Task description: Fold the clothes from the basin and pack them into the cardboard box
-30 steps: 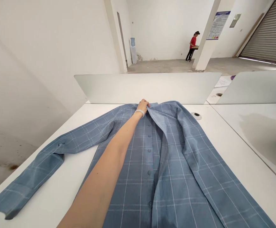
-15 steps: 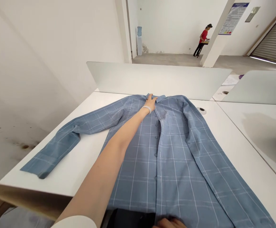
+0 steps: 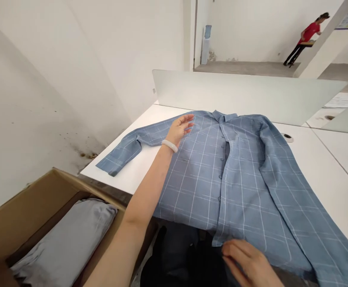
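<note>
A blue long-sleeved checked shirt (image 3: 196, 171) lies front up, its collar at the far end and its hem at the table's near edge. Over the shirt's left-side shoulder area is my left hand (image 3: 181, 129), its fingers apart and nothing in them; a pale bangle circles the wrist. At the hem, beside the lower corner of the button strip, my right hand (image 3: 250, 261) has its fingers curled in on the shirt's edge. Its fingertips are partly hidden. The left-side sleeve stretches outward with a bend, while the other runs down along the body.
The white table (image 3: 126, 179) ends at a low frosted partition (image 3: 236, 93). At lower left, a cardboard box (image 3: 54, 181) holds a grey folded item in plastic (image 3: 69, 239). A person in red (image 3: 309, 34) stands far back, near a water dispenser (image 3: 205, 46).
My left hand has left the collar and moved to the left-side shoulder. The view has swung left and down, bringing the box into sight. My right hand remains by the hem.
</note>
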Demonstrator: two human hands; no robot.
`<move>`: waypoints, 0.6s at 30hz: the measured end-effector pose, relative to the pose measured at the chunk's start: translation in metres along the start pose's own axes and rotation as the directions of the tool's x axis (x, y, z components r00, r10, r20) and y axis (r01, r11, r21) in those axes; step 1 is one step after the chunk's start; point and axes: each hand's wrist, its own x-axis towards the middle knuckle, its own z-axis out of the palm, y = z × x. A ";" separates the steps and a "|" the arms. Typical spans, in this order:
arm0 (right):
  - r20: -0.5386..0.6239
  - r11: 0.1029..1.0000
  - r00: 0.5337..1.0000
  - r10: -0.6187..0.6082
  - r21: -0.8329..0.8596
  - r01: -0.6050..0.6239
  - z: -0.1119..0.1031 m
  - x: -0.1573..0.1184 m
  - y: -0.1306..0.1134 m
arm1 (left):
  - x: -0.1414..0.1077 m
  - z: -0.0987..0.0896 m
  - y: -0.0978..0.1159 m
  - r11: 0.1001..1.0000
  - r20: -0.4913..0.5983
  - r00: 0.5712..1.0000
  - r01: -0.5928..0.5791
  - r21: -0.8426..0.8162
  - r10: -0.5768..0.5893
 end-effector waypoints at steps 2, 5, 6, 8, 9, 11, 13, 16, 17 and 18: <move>-0.141 0.999 0.990 0.007 -0.032 -0.011 -0.016 0.005 0.011 | -0.028 -0.002 0.015 0.994 -0.072 0.997 -0.028 -0.105 0.020; -0.307 0.986 0.949 0.071 -0.123 -0.114 -0.028 0.008 0.042 | -0.074 0.004 0.021 0.974 -0.184 0.981 -0.094 -0.204 0.056; -0.339 0.977 0.936 0.097 -0.145 -0.154 -0.030 0.009 0.055 | -0.091 0.008 0.019 0.969 -0.234 0.970 -0.116 -0.216 0.064; -0.383 0.962 0.914 0.137 -0.169 -0.215 -0.028 0.008 0.079 | -0.126 0.018 0.009 0.972 -0.319 0.946 -0.123 -0.200 0.055; -0.395 0.957 0.907 0.148 -0.174 -0.232 -0.026 0.007 0.090 | -0.145 0.024 0.003 0.978 -0.328 0.944 -0.100 -0.184 0.035; -0.405 0.953 0.901 0.157 -0.177 -0.246 -0.020 0.004 0.104 | -0.183 0.036 -0.011 0.984 -0.225 0.974 -0.010 -0.179 -0.031; -0.403 0.953 0.901 0.158 -0.177 -0.247 -0.014 0.001 0.111 | -0.220 0.046 -0.025 0.961 -0.040 0.987 0.144 -0.238 -0.157; -0.394 0.953 0.905 0.162 -0.174 -0.247 -0.009 -0.002 0.111 | -0.264 0.055 -0.048 0.878 0.260 0.910 0.391 -0.274 -0.324; -0.390 0.952 0.906 0.164 -0.177 -0.249 -0.008 -0.002 0.111 | -0.276 0.057 -0.057 0.852 0.324 0.871 0.457 -0.255 -0.370; -0.387 0.950 0.907 0.167 -0.181 -0.253 -0.009 -0.003 0.112 | -0.285 0.058 -0.067 0.832 0.364 0.835 0.508 -0.221 -0.413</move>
